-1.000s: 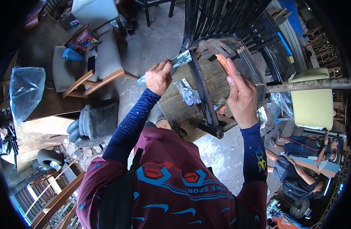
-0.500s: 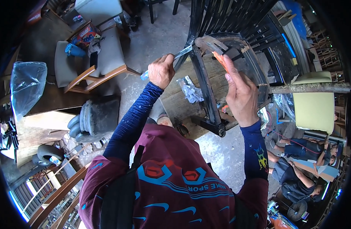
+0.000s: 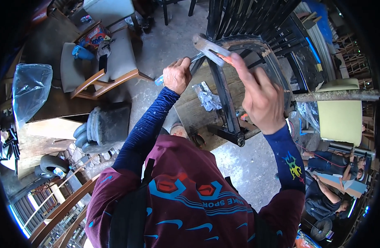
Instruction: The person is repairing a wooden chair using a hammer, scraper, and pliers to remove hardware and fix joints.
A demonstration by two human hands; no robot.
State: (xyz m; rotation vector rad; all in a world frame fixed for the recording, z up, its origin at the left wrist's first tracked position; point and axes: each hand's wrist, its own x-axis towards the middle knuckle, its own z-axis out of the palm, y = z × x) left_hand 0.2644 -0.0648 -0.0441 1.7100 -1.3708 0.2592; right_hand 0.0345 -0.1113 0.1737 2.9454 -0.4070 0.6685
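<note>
At eleven o'clock a flat, shiny strip is clenched in the left hand, seemingly angled so its tip is kept by the black chair at one o'clock. At two, an orange handle is gripped in the right hand, one finger stretched along it, presumably for control. The grey head is blurred: a hammer, perhaps. The strip's middle is hidden by knuckles; the chair's back is cropped above.

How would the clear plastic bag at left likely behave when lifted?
The clear plastic bag would probably flop, given its creased, thin-looking film. It looks light, with no contents visible. Its glossy highlights suggest it may be slippery.
</note>
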